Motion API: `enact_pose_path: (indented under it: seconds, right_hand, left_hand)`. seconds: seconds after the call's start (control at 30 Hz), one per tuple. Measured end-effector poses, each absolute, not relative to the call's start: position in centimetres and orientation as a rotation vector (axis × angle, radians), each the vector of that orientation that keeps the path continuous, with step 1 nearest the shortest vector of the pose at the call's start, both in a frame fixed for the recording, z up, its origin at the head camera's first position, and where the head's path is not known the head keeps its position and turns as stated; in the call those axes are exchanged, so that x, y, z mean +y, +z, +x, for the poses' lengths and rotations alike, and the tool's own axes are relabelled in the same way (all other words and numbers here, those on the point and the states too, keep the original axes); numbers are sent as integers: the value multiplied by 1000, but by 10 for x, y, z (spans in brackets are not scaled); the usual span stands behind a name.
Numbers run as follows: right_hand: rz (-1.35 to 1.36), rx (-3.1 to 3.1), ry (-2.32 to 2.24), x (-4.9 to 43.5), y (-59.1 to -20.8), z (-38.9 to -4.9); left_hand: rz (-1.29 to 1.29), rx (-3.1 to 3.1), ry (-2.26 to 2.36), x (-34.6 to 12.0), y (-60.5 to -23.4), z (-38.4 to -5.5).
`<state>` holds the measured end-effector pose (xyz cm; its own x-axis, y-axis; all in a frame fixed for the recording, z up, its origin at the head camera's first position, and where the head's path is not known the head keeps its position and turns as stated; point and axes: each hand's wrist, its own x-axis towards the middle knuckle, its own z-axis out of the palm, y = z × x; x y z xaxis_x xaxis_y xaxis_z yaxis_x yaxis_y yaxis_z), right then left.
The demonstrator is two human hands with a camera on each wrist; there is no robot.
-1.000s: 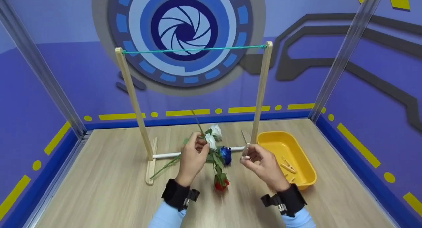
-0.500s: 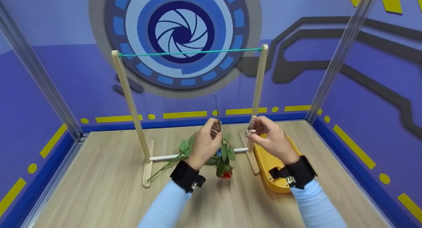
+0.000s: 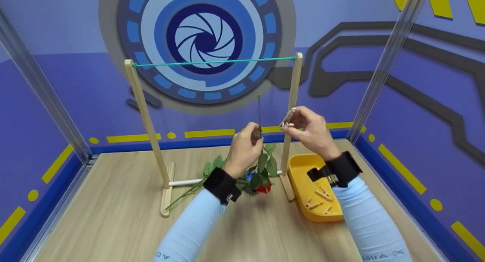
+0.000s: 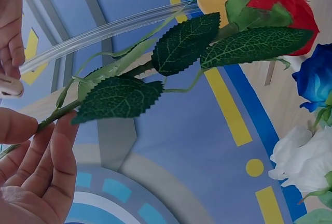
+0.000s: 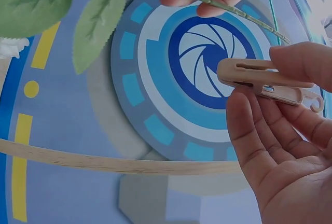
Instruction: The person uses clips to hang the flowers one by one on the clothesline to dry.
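My left hand (image 3: 245, 146) pinches the green stem of a red rose (image 4: 282, 14) between thumb and fingers. The rose hangs bloom down, its stem end pointing up, and leaves (image 4: 181, 42) spread below the fingers. To the right and slightly higher, my right hand (image 3: 313, 133) pinches a wooden clothespin (image 5: 249, 72) by thumb and fingertips. Both hands are below a teal string (image 3: 214, 62) tied between two wooden posts, near the right post (image 3: 295, 83). A blue rose (image 4: 315, 76) and a white rose (image 4: 303, 159) lie lower down, partly hidden in the head view.
A yellow tray (image 3: 303, 171) with several clothespins (image 3: 323, 195) stands right of the frame, partly under my right arm. Another green stem (image 3: 185, 195) lies across the left foot (image 3: 166, 201). A white bar (image 3: 185, 182) joins the posts low down. Patterned walls enclose the table.
My left hand has raised the red rose off the other flowers and moved right, its stem turning upright. My right hand has lifted the clothespin up from beside the tray.
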<state>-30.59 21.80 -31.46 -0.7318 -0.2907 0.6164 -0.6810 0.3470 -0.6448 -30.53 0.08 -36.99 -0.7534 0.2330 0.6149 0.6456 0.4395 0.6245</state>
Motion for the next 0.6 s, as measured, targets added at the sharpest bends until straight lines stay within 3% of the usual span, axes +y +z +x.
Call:
enact_pose_path:
  seconds: [0.17,0.6]
  right_hand:
    - [862,-2239,1394,212,-284,-299]
    - [888,-2161,1411,221,-259,-335]
  left_hand:
    - [-744,-2252,-1251,8,-359,-312]
    - [-672,-2318,-1210,28,-341,-336]
